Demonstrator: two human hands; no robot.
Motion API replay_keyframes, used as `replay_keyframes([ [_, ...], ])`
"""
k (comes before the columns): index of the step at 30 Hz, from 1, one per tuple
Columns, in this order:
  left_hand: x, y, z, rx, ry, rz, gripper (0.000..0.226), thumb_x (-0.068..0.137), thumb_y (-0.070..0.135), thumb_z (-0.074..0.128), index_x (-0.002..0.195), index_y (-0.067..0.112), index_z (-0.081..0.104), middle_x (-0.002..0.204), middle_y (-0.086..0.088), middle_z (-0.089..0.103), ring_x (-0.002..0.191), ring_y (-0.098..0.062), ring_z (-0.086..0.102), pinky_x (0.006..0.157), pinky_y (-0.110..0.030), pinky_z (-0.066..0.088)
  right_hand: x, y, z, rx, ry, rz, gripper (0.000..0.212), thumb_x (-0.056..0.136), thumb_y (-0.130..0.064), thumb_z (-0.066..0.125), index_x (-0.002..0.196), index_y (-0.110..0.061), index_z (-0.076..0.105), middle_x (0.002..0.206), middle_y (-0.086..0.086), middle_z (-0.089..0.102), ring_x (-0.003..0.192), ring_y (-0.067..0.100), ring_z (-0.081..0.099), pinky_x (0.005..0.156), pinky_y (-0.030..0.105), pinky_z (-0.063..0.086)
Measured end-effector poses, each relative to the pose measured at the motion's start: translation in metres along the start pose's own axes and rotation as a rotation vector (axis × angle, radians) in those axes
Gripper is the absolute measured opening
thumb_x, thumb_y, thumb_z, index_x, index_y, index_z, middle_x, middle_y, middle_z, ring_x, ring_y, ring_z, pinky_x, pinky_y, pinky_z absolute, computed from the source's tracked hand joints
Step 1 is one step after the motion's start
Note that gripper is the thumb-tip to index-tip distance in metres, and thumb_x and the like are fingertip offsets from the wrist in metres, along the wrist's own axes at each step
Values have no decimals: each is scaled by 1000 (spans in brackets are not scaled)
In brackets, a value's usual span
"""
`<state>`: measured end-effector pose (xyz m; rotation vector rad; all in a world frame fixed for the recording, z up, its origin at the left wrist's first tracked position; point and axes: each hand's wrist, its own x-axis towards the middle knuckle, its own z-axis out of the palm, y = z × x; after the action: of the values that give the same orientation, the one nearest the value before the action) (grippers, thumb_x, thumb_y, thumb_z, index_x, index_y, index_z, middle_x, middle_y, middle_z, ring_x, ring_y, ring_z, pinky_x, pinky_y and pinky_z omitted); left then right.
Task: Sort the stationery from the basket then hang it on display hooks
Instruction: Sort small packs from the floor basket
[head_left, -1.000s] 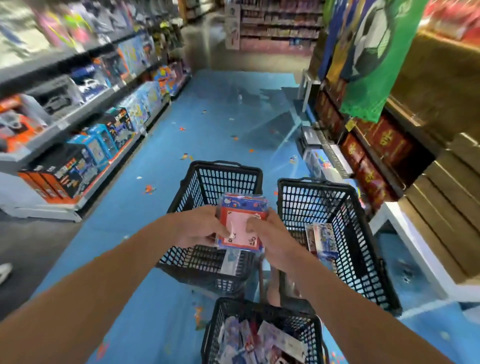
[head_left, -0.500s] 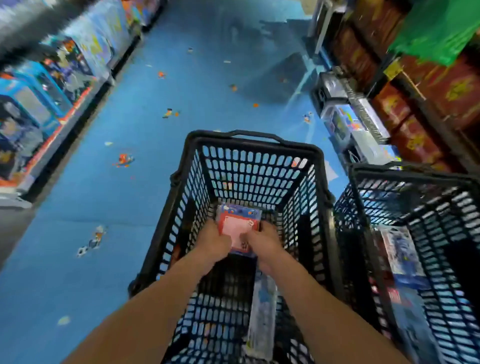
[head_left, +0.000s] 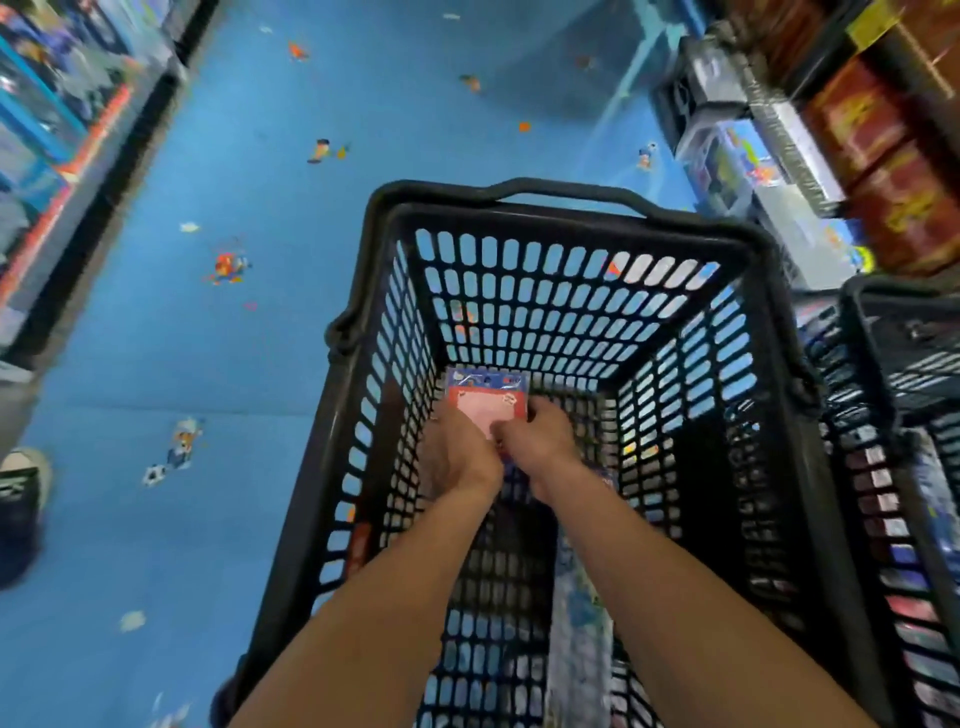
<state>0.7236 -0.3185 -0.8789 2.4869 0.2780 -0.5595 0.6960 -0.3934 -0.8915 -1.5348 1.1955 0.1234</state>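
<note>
Both hands have a closed grip on one packet (head_left: 485, 400) — the left hand (head_left: 457, 462) curls round its lower left corner and the right hand (head_left: 540, 441) pinches its right edge. The red-and-blue packet sits low inside the black basket (head_left: 519, 208), towards the far wall; I cannot tell whether it touches the bottom. Two hands probably keep the thin card flat and square while it is sorted. A long pale pack (head_left: 576, 623) lies on the bottom, nearer the person. A second crate (head_left: 883, 322) stands just beside on the right — likely for another kind.
</note>
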Motion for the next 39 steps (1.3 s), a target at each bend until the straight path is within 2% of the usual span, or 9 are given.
replay_keyframes([
  [3, -1, 0, 1, -21, 21, -5, 27, 109, 28, 34, 115, 20, 58, 112, -5, 65, 68, -15, 41, 53, -30, 23, -9, -6, -7, -273, 74, -51, 42, 63, -39, 68, 102, -22, 67, 118, 11, 66, 102, 30, 65, 88, 39, 58],
  [6, -11, -1, -9, -49, -1, 66, 22, 102, 18, 47, 124, 16, 52, 115, -8, 62, 90, -23, 58, 71, -32, 41, -22, -10, -21, -379, 85, -129, 51, 83, -37, 74, 125, -15, 57, 133, 14, 53, 121, 34, 54, 94, 37, 48],
  [13, -57, -8, -44, -175, -30, 242, 36, 102, 13, 55, 138, 14, 54, 130, -9, 64, 121, -30, 60, 99, -36, 45, -75, -13, -62, -369, 7, -340, 57, 87, -25, 78, 136, -12, 53, 137, 9, 57, 124, 27, 55, 96, 29, 42],
  [21, -179, -4, -130, -181, 1, 368, 45, 101, 15, 61, 143, 8, 47, 141, -14, 59, 130, -34, 55, 103, -36, 43, -203, -28, -128, -370, -36, -591, 41, 86, -24, 77, 120, -16, 57, 115, 5, 63, 108, 26, 61, 78, 32, 44],
  [25, -262, -13, -172, -128, 2, 453, 58, 100, 20, 63, 152, 7, 39, 147, -11, 56, 134, -30, 54, 104, -33, 41, -288, -24, -182, -351, -87, -687, 58, 88, -27, 78, 135, -6, 51, 134, 10, 58, 122, 28, 54, 98, 39, 44],
  [28, -317, -23, -196, -62, -64, 492, 63, 96, 26, 67, 151, 9, 40, 135, -10, 64, 126, -32, 60, 103, -37, 46, -344, -9, -225, -381, -123, -736, 67, 89, -31, 78, 144, -13, 45, 141, 6, 54, 127, 25, 52, 99, 32, 42],
  [31, -359, -36, -207, -94, -187, 435, 50, 87, 23, 73, 130, 6, 55, 83, 1, 66, 89, -36, 70, 94, -51, 53, -385, 19, -264, -439, -211, -782, 66, 88, -29, 79, 143, -16, 46, 128, 1, 57, 113, 18, 58, 93, 30, 48],
  [34, -408, -47, -207, -58, -370, 393, 7, 89, 13, 77, 87, 10, 71, 58, 2, 65, 65, -21, 69, 68, -34, 59, -415, 59, -290, -632, -329, -773, 59, 89, -35, 77, 140, -23, 50, 125, -4, 62, 104, 15, 64, 94, 38, 55],
  [39, -450, -76, -168, 128, -652, 388, 24, 90, 14, 77, 67, 14, 74, 53, 7, 65, 54, -7, 63, 55, -16, 50, -430, 135, -303, -693, -396, -714, 26, 91, -21, 72, 116, -18, 65, 95, -2, 72, 87, 13, 69, 85, 37, 58],
])
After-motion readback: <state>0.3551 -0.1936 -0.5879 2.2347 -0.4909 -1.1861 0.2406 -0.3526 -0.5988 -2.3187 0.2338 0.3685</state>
